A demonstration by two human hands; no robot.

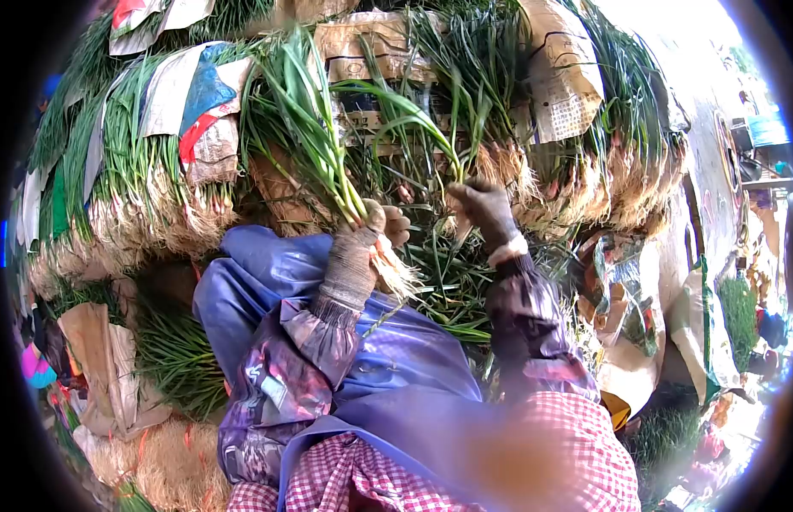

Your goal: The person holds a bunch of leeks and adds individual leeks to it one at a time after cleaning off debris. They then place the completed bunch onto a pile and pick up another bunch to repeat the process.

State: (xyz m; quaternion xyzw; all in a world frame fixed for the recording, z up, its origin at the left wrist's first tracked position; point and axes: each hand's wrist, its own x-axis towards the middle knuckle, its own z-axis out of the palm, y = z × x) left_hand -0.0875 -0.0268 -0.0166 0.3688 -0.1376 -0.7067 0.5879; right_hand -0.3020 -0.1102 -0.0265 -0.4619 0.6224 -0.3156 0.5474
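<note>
My left hand, in a grey knit glove, grips a bunch of green onions near the roots, the leaves fanning up and left. My right hand, in a dark glove, pinches a single green onion stalk that arches up and to the left. Both hands work over a loose heap of green onions lying on the blue plastic apron across my lap. Patterned sleeves cover both forearms.
A tall wall of bundled green onions wrapped in newspaper fills the back, roots facing me. More bundles and sacks lie at the left. Bags and greens sit at the right by a pale wall.
</note>
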